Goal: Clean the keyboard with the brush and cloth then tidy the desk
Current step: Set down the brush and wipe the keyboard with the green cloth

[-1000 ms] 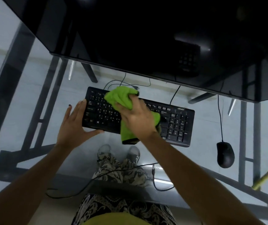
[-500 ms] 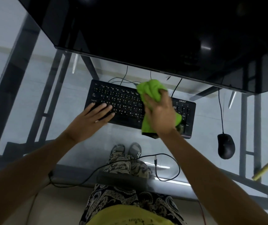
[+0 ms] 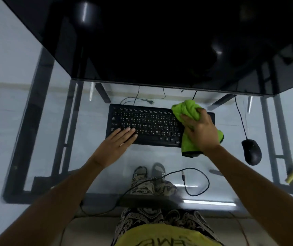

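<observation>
While my left hand [image 3: 118, 145] lies flat on the keyboard's [image 3: 147, 124] near-left keys, my right hand [image 3: 199, 133] grips the green cloth [image 3: 186, 110] over its right end; unwiped keys run leftward.

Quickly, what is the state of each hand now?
Left hand: open, fingers flat on the black computer keyboard.
Right hand: grips the bright green cloth.

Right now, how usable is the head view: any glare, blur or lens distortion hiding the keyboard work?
Head view: dim overall, the monitor a black mass with small glare streaks; wide-angle bending at the edges; slight motion softness on the right hand gripping the green cloth; keyboard legends readable only roughly; glass desk shows the floor and feet through it.
</observation>
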A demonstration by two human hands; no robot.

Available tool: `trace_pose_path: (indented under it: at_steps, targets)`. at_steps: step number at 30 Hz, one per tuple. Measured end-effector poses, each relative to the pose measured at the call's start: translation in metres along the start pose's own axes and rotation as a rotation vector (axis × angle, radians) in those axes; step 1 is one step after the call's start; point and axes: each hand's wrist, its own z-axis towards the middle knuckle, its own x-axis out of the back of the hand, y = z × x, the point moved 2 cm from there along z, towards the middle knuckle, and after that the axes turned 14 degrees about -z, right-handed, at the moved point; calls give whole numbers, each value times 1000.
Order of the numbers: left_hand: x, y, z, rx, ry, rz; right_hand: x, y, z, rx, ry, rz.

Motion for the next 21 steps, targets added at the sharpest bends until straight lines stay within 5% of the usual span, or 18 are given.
trace_pose_path:
  at_steps: [6,13,16,21]
  targets:
    - [28,28,40,152,109,-313,52,-11,-9,-315,-60,404]
    - [101,113,166,767,100,-1623,105,-18,-24,-311,70,753]
    - [118,137,199,768,100,-1782,118,16,-35,-409,101,993]
    - [98,207,265,736,7,-1835,119,124,-78,-814,-344,1543]
